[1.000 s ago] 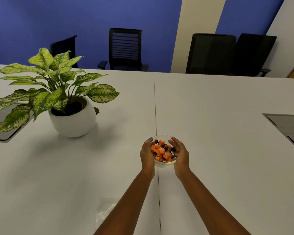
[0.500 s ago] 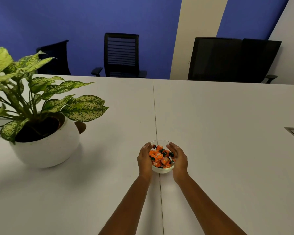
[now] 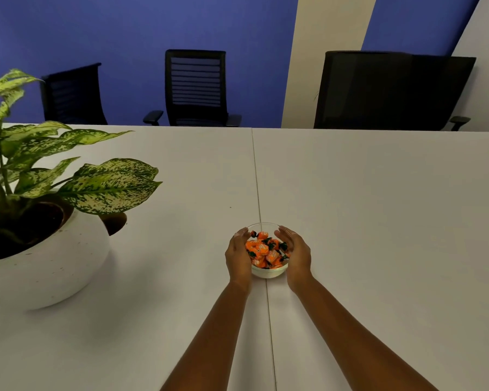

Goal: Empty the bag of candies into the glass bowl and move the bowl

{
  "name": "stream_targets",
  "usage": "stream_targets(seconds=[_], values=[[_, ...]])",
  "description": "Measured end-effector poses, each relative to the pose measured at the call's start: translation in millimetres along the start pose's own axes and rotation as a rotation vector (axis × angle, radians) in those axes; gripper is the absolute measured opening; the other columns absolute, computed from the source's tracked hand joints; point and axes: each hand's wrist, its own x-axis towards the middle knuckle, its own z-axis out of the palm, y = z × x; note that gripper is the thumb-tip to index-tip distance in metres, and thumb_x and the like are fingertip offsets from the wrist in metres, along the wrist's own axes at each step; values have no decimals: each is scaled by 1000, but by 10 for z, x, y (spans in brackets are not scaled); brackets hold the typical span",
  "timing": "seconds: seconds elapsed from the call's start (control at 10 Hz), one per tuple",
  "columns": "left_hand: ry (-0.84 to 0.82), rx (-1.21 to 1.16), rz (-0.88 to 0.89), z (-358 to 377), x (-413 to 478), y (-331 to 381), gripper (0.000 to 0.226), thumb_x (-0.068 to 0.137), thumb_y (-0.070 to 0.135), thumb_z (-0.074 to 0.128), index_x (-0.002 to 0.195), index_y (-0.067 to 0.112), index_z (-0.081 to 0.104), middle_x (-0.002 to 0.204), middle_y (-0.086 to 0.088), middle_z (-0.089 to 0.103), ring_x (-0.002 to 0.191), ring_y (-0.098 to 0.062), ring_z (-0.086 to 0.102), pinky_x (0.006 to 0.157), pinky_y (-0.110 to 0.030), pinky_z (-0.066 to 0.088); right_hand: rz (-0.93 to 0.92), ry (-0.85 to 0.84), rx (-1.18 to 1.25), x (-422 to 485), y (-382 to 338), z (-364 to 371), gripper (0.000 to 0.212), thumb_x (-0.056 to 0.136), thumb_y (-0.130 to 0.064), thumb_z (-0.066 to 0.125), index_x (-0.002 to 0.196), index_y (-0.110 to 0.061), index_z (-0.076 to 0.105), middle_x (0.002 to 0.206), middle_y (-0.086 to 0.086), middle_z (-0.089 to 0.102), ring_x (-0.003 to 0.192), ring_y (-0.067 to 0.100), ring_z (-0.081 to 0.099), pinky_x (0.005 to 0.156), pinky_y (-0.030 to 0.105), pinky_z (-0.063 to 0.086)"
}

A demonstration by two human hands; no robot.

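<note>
Glass bowl point(image 3: 268, 272) of candies point(image 3: 266, 251), cupped by both hands, white table point(image 3: 378, 221), blue wall point(image 3: 124, 38)

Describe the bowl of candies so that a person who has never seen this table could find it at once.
On the large white table, follow the seam that runs down the middle toward the camera. The glass bowl sits on that seam, cupped between the left hand and right hand. It alone holds orange-wrapped candies; the white plant pot stands far left.

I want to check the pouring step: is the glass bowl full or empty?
Full. Orange wrapped candies fill the glass bowl almost to its rim, while the left hand and right hand cup its sides.
</note>
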Motion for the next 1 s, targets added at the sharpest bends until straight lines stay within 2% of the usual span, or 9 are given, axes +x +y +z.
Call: stream_targets(seconds=[0.1, 0.2, 0.4, 0.6, 0.7, 0.8, 0.9, 1.0], values=[[7, -4, -7, 11, 38, -25, 36, 97, 27, 30, 120, 16, 57, 128, -10, 60, 120, -26, 52, 106, -40, 40, 9, -1, -5, 46, 22, -1, 30, 92, -18, 37, 107, -12, 63, 109, 7, 64, 103, 17, 54, 74, 17, 41], [15, -9, -1, 20, 64, -42, 36, 98, 27, 30, 120, 15, 57, 128, -10, 60, 120, -26, 52, 106, -40, 40, 20, -7, -15, 92, 23, 7, 29, 92, -19, 38, 104, -14, 64, 109, 9, 65, 103, 18, 54, 74, 20, 41], [18, -1, 9, 27, 81, -48, 36, 98, 27, 30, 120, 15, 56, 129, -10, 59, 120, -25, 51, 100, -33, 40, 12, -14, -57, 124, 20, 3, 32, 93, -20, 37, 108, -12, 63, 109, 10, 65, 100, 17, 54, 69, 15, 38], [-3, 23, 33, 25, 91, -57, 36, 98, 27, 31, 120, 15, 56, 129, -10, 59, 119, -23, 51, 95, -29, 38, 7, -20, -86, 127, 54, -26, 33, 94, -20, 34, 109, -13, 62, 116, 12, 64, 101, 17, 54, 70, 15, 39], [-20, 48, 32, 11, 107, -57, 35, 98, 26, 32, 123, 14, 54, 132, -10, 56, 121, -23, 49, 97, -29, 37, 20, -38, -103, 131, 44, -31, 34, 95, -21, 32, 111, -15, 61, 119, 12, 63, 103, 18, 54, 72, 18, 40], [-24, 68, -2, -24, 73, -41, 40, 98, 28, 31, 133, 13, 44, 142, -11, 46, 130, -25, 42, 109, -35, 32, 67, -39, -115, 109, 25, -43, 35, 95, -22, 34, 118, -12, 57, 127, 15, 58, 111, 21, 52, 89, 27, 39], [-3, 101, -30, -76, 23, 19, 48, 98, 37, 27, 139, 12, 34, 147, -12, 38, 136, -27, 35, 114, -40, 26, 105, -30, -117, 70, -28, -91, 42, 97, -31, 31, 129, -11, 48, 135, 16, 51, 124, 26, 47, 106, 37, 35], [6, 190, -49, -167, -122, 59, 51, 98, 39, 23, 140, 12, 32, 149, -12, 36, 138, -28, 32, 115, -42, 24, 131, 19, -217, -43, -59, -205, 50, 97, -41, 25, 133, -10, 42, 138, 17, 48, 127, 29, 45, 111, 41, 32]])
